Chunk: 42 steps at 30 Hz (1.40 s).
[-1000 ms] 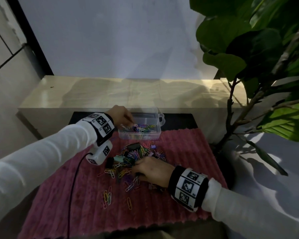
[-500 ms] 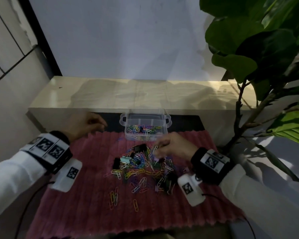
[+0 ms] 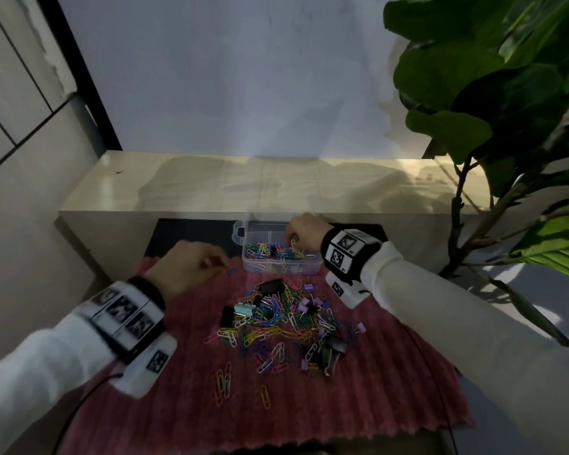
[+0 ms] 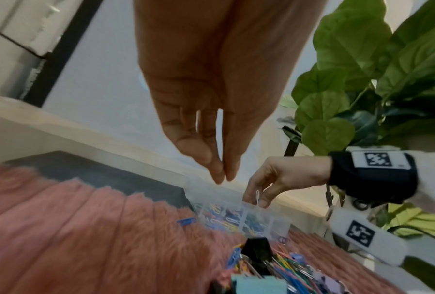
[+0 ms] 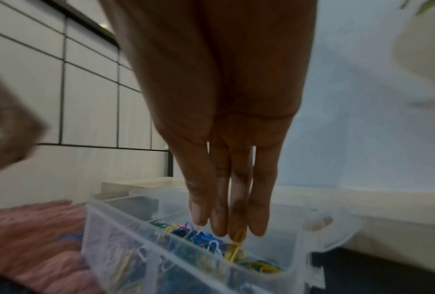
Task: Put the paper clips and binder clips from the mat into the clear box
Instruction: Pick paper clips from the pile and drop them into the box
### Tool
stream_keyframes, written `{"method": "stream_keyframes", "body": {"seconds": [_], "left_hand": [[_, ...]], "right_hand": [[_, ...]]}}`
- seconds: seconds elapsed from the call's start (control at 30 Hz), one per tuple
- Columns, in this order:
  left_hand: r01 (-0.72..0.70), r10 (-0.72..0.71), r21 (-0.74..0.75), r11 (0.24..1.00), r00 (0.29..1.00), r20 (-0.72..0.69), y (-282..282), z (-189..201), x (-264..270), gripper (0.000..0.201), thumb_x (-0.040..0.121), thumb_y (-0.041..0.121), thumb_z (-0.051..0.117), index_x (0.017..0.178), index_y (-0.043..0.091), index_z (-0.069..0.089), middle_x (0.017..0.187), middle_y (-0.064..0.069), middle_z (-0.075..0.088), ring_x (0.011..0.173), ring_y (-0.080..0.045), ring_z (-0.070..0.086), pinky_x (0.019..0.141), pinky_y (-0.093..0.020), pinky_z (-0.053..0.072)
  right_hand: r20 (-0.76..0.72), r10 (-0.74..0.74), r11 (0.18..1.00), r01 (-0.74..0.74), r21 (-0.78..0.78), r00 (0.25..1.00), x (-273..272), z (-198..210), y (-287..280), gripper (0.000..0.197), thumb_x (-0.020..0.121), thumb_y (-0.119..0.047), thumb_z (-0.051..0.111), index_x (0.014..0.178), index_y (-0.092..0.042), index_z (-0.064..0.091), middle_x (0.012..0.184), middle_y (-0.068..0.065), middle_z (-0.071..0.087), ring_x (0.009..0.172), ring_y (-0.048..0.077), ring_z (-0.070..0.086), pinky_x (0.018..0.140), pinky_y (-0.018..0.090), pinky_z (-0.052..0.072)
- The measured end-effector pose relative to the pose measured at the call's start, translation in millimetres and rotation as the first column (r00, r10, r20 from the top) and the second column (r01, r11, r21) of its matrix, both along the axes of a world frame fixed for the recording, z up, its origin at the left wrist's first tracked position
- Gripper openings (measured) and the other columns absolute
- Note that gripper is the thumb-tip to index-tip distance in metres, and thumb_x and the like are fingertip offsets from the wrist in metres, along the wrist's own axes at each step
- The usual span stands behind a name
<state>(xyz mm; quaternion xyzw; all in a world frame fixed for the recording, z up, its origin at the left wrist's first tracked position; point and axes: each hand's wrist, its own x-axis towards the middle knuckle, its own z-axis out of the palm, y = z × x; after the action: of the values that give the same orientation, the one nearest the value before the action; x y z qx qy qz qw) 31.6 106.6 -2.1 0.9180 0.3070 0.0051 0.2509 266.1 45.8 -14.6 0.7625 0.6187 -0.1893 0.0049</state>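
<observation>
My right hand [image 3: 304, 233] is over the clear box [image 3: 278, 269], fingertips pinching a couple of paper clips [image 4: 257, 197]. My left hand [image 3: 183, 269] hovers above the pink mat [image 3: 178, 389], holding nothing, fingertips together. The pile of paper clips and binder clips [image 3: 276, 323] sits mid-mat.

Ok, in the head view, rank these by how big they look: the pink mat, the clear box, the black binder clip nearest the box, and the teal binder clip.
1. pink mat
2. clear box
3. black binder clip and teal binder clip: these look about alike, so no ranking between them.
</observation>
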Motion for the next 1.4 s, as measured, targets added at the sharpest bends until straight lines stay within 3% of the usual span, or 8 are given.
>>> {"method": "stream_keyframes", "body": {"seconds": [0.23,0.47,0.7,0.9,1.0,1.1,1.23,1.4], "left_hand": [[0.147,-0.128,0.181,0.972,0.985,-0.112,35,-8,91,0.019,0.089,0.019,0.051,0.102,0.017,0.065,0.11,-0.008,0.066,0.099,-0.026,0.061,0.087,-0.038,0.05],[0.339,-0.235,0.191,0.921,0.876,-0.422,34,-31,127,0.025,0.089,0.021,0.051,0.111,0.014,0.061,0.114,-0.011,0.063,0.102,-0.029,0.058,0.084,-0.041,0.051],[0.445,-0.238,0.3,0.844,0.811,-0.535,29,-38,136,0.031,0.086,0.031,0.057,0.114,0.019,0.059,0.118,-0.008,0.059,0.109,-0.029,0.055,0.076,-0.04,0.05],[0.373,-0.217,0.295,0.88,0.867,-0.448,33,-28,128,0.026,0.086,0.028,0.056,0.109,0.018,0.061,0.112,-0.008,0.063,0.102,-0.029,0.059,0.07,-0.036,0.046],[0.341,-0.178,0.445,0.828,0.913,-0.368,35,-15,118,0.023,0.088,0.017,0.052,0.11,0.013,0.057,0.109,-0.01,0.062,0.101,-0.03,0.056,0.064,-0.036,0.042],[0.343,-0.172,0.574,0.743,0.927,-0.332,38,-6,104,0.023,0.086,0.002,0.047,0.108,0.006,0.05,0.104,-0.014,0.06,0.1,-0.032,0.052,0.059,-0.036,0.039],[0.201,-0.122,0.544,0.815,0.976,-0.178,34,-2,80,0.019,0.083,0.002,0.049,0.102,0.002,0.048,0.101,-0.019,0.057,0.096,-0.035,0.053,0.062,-0.039,0.04],[0.156,-0.061,0.45,0.879,0.974,-0.22,28,-3,85,0.018,0.087,0.006,0.047,0.104,0.0,0.048,0.105,-0.021,0.054,0.096,-0.036,0.054,0.069,-0.042,0.044]], "right_hand": [[0.076,-0.013,0.98,-0.002,0.198,0.997,6,-8,-19,0.022,0.081,0.009,0.05,0.085,-0.003,0.069,0.093,0.014,0.068,0.087,0.03,0.064,0.078,0.033,0.048],[-0.143,-0.064,0.992,0.078,0.097,0.988,22,-22,-28,0.028,0.087,0.007,0.047,0.105,0.0,0.066,0.112,0.02,0.064,0.11,0.032,0.054,0.096,0.031,0.038],[-0.216,-0.047,0.965,0.101,0.243,0.975,21,-29,-37,0.018,0.079,0.007,0.05,0.081,0.001,0.066,0.086,0.016,0.065,0.08,0.023,0.059,0.072,0.026,0.04],[-0.125,-0.009,0.936,0.052,0.349,0.992,14,-32,-45,0.02,0.084,0.003,0.048,0.097,-0.005,0.06,0.089,0.013,0.06,0.084,0.027,0.056,0.074,0.041,0.05],[0.023,0.012,0.924,-0.02,0.381,1.0,8,-32,-54,0.028,0.083,0.008,0.046,0.106,-0.006,0.054,0.102,0.015,0.054,0.095,0.031,0.05,0.072,0.048,0.048],[0.104,0.126,0.934,-0.153,0.324,0.987,-3,-29,-67,0.027,0.085,0.007,0.046,0.107,-0.006,0.054,0.104,0.014,0.054,0.094,0.031,0.052,0.066,0.043,0.047],[-0.065,0.263,0.94,-0.241,0.24,0.963,-23,-29,-88,0.013,0.088,-0.004,0.052,0.096,-0.007,0.061,0.098,0.007,0.062,0.089,0.024,0.058,0.068,0.035,0.046],[-0.107,0.187,0.965,-0.162,0.207,0.976,-29,-36,-89,0.016,0.087,-0.005,0.05,0.096,-0.008,0.062,0.101,0.004,0.063,0.092,0.02,0.058,0.065,0.026,0.036]]}}
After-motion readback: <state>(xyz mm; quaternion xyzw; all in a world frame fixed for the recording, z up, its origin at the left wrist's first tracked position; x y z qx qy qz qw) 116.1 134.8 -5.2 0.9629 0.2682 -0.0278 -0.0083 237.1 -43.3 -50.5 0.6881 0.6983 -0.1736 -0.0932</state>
